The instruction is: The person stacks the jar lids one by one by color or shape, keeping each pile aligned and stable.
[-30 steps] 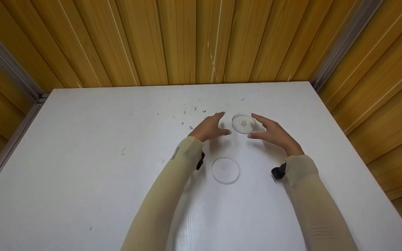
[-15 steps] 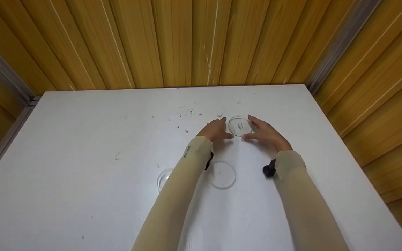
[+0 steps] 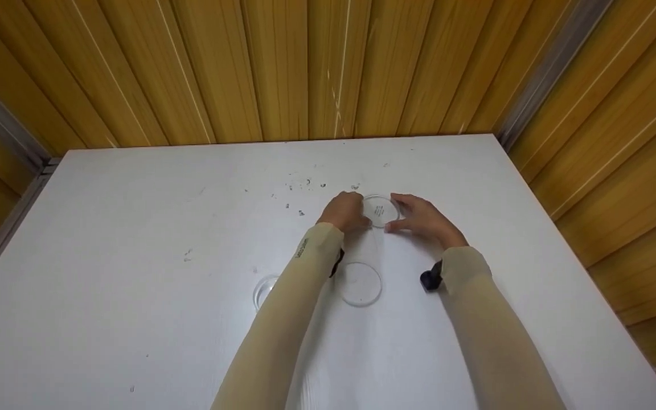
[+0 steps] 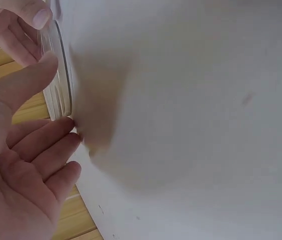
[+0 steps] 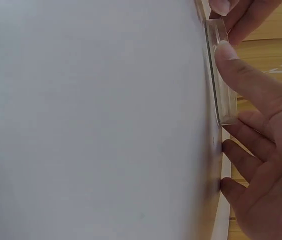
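A clear round petri dish with small printed text on it lies toward the back of the white table, between both hands. My left hand grips its left side; in the left wrist view the thumb is at the wall of the dish and the fingers reach beyond it. On the opposite side my right hand holds it, its thumb against the clear wall in the right wrist view. Nearer the person lies a shallow clear round piece, like a dish half or lid.
Another clear round dish lies to the left, partly hidden by the left sleeve. Dark marks spot the white tabletop. Wood-patterned panels stand behind the table and at its sides.
Both hands have closed in on the petri dish from either side and now touch it. The dish sits slightly farther left in view. Another dish has come into sight beside the left sleeve.
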`<control>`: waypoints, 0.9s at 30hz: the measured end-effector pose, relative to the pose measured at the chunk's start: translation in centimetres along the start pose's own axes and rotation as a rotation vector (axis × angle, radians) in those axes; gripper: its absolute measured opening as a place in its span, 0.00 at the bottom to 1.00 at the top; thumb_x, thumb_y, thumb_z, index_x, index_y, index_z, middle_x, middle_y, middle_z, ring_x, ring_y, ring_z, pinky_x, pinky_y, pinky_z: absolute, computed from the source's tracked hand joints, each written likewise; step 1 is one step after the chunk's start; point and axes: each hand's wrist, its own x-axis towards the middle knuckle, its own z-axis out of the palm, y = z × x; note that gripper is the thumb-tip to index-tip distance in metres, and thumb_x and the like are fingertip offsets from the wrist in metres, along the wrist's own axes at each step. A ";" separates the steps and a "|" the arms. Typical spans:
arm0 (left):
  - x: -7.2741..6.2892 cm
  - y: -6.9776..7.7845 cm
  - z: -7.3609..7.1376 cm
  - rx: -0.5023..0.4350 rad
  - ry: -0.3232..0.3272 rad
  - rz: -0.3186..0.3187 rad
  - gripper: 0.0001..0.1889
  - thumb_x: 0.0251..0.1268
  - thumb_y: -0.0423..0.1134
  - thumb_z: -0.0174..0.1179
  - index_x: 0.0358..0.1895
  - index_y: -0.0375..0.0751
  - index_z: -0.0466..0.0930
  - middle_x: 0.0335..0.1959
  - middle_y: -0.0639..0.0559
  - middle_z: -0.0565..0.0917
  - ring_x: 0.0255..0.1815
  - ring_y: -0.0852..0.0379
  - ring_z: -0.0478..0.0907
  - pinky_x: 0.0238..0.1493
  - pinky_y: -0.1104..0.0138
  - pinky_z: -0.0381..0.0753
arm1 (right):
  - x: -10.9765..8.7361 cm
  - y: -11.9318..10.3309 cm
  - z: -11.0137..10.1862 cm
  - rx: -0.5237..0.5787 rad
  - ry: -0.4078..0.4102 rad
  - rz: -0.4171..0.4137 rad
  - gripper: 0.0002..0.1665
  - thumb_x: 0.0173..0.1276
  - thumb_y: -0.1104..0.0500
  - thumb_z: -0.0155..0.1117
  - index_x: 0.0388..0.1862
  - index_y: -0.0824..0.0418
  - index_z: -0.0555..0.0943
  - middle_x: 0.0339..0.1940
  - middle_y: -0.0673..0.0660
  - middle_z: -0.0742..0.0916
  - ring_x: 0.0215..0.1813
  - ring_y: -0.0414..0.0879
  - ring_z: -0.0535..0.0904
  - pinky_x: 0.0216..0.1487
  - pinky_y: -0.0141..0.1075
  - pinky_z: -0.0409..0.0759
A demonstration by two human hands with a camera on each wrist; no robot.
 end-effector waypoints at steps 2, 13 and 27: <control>-0.1 -0.2 -0.4 -0.014 0.016 -0.010 0.24 0.55 0.39 0.70 0.56 0.37 0.79 0.50 0.46 0.83 0.49 0.52 0.78 0.59 0.61 0.76 | 0.1 -0.2 0.1 -0.001 -0.004 -0.010 0.54 0.54 0.47 0.76 0.75 0.56 0.60 0.77 0.57 0.63 0.79 0.55 0.49 0.78 0.50 0.48; -1.1 -1.1 -2.6 -0.072 0.022 0.026 0.32 0.52 0.40 0.72 0.62 0.36 0.75 0.60 0.46 0.79 0.61 0.50 0.75 0.64 0.60 0.73 | 0.0 -1.4 0.1 0.072 -0.013 -0.122 0.53 0.52 0.46 0.76 0.74 0.58 0.63 0.74 0.55 0.68 0.77 0.54 0.57 0.76 0.47 0.57; -3.5 -1.1 -4.3 -0.091 -0.021 0.093 0.38 0.50 0.44 0.74 0.67 0.40 0.71 0.66 0.48 0.75 0.69 0.51 0.68 0.70 0.57 0.67 | -1.7 -2.8 -1.0 0.074 -0.053 -0.307 0.52 0.51 0.48 0.77 0.72 0.58 0.65 0.73 0.56 0.70 0.75 0.54 0.62 0.75 0.48 0.58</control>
